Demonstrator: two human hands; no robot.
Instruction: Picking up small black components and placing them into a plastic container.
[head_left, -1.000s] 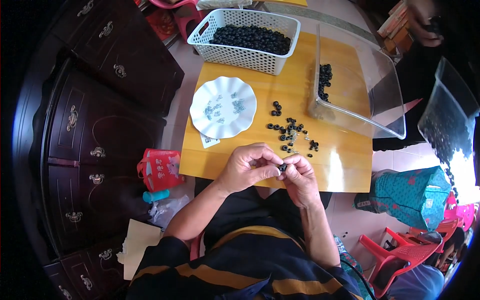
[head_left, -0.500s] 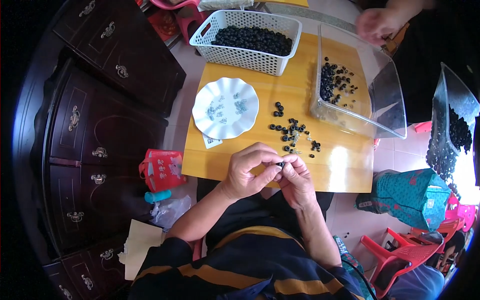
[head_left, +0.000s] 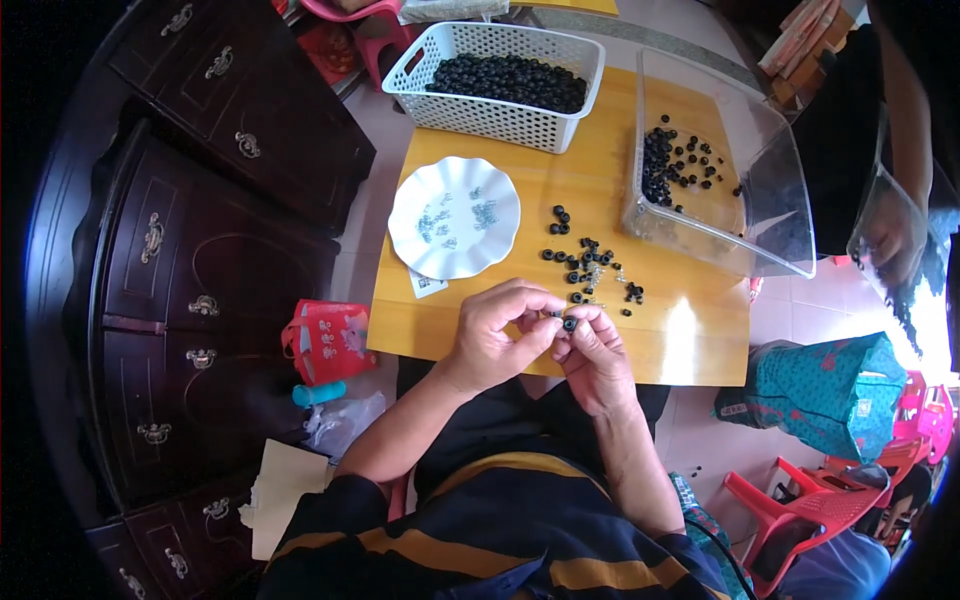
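Observation:
Just over the table's near edge, my two hands meet fingertip to fingertip. My right hand (head_left: 598,362) pinches a small black round part (head_left: 570,323) with a hole in its face. My left hand (head_left: 503,335) is closed beside it, thumb and forefinger pressed together; what lies in that pinch is too small to make out. Beyond my fingers, several loose black round parts (head_left: 573,263) lie on the yellow table (head_left: 470,318) with small clear pieces (head_left: 597,275) among them. A white scalloped plate (head_left: 408,200) to the left carries more small clear pieces (head_left: 484,214).
A white perforated basket (head_left: 500,120) full of black parts stands at the far side. Right of it, a clear bin (head_left: 720,250) holds scattered black parts. Another person's hand (head_left: 890,240) is at a second clear bin (head_left: 868,205). Dark drawers (head_left: 190,270) line the left.
The black part between my fingertips now shows its holed face. The other person's hand has left the clear bin's far edge and appears at the right-hand bin, which has moved. Parts in the table bin have shifted.

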